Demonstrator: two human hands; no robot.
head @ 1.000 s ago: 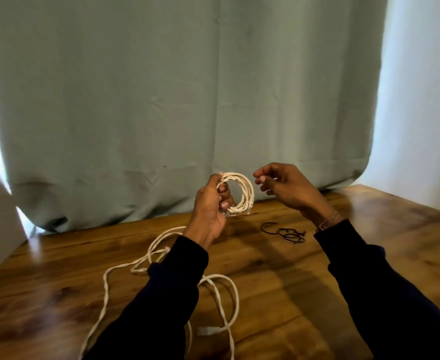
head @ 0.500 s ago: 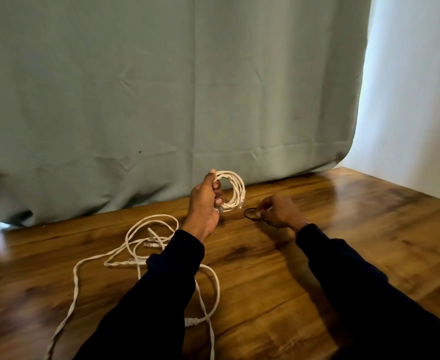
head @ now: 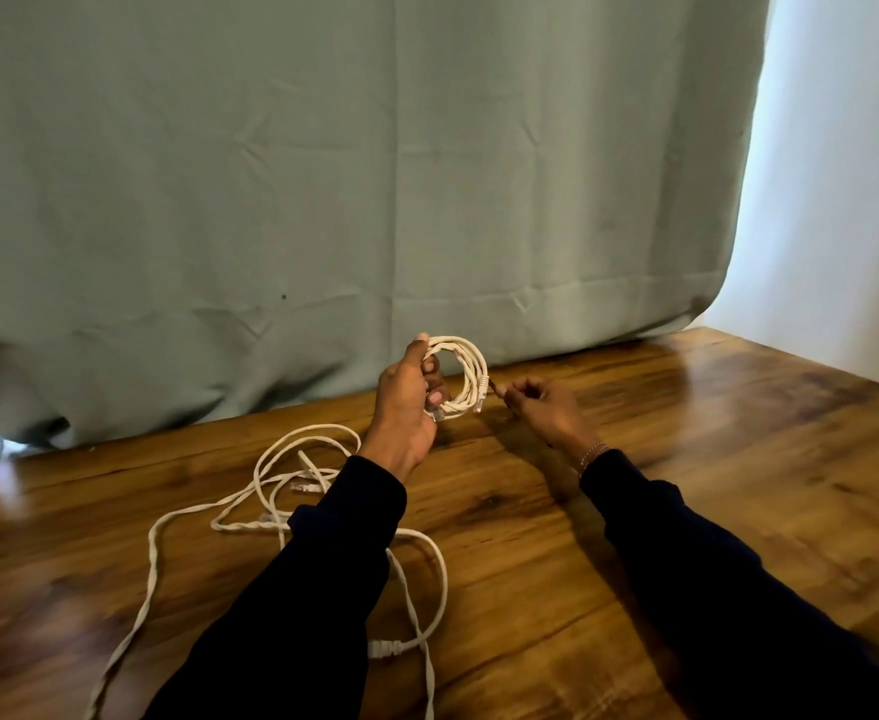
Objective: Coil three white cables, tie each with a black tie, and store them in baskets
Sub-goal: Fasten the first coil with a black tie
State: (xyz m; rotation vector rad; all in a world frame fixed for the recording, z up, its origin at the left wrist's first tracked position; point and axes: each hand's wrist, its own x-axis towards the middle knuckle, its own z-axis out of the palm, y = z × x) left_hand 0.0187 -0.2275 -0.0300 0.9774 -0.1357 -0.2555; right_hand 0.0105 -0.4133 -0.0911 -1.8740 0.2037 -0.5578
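Observation:
My left hand (head: 406, 407) grips a small coil of white cable (head: 471, 374) and holds it upright above the wooden table (head: 713, 459). My right hand (head: 546, 413) is just right of the coil, its thumb and fingertips pinched on a thin black tie (head: 493, 388) of which only a short dark end shows beside the coil's plug. Loose white cables (head: 292, 485) lie in tangled loops on the table under and left of my left forearm.
A grey-green curtain (head: 375, 200) hangs along the table's far edge, with a white wall (head: 842, 200) at the right. One loose cable plug (head: 385, 648) lies near my left sleeve. No baskets are in view.
My right hand dropped to the black ties on the table, then rose to the coil with a tie pinched. My left hand kept holding the coil. The view shifted right.

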